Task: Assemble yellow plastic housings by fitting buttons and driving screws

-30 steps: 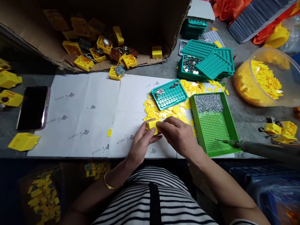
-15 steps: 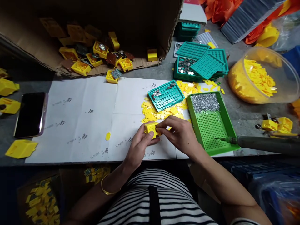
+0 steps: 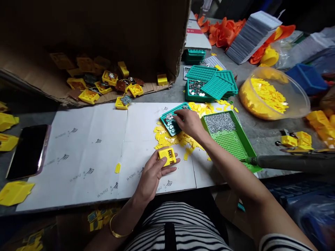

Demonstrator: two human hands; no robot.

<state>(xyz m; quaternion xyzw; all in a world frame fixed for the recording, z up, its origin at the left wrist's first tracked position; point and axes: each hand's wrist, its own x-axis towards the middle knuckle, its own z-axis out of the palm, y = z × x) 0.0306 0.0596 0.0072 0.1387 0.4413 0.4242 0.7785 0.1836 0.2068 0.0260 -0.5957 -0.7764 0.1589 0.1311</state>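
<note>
My left hand (image 3: 153, 170) is closed around a small yellow plastic casing (image 3: 164, 157), held over the white sheet. The casing has a grid of small holes on one side and an open recess with something metallic inside. Above the teal tray (image 3: 172, 131), my right hand (image 3: 190, 122) reaches in with thumb and fingers drawn together. Whatever may be between those fingertips is hidden. Silver button cells (image 3: 169, 118) sit in the tray beside them. Flat yellow plastic pieces (image 3: 167, 137) lie spread around and under the tray.
A green basket (image 3: 251, 153) of small metal screws stands right, with a screwdriver (image 3: 282, 162) across its corner. Behind are stacked teal trays (image 3: 218, 87) and a clear tub (image 3: 298, 108) of yellow pieces. A cardboard box (image 3: 180, 52) holds yellow casings; a phone (image 3: 28, 150) lies left.
My right hand has left the yellow casing and moved up to the teal tray. My left hand still holds the casing, turned so its recess shows. The camera view has shifted.
</note>
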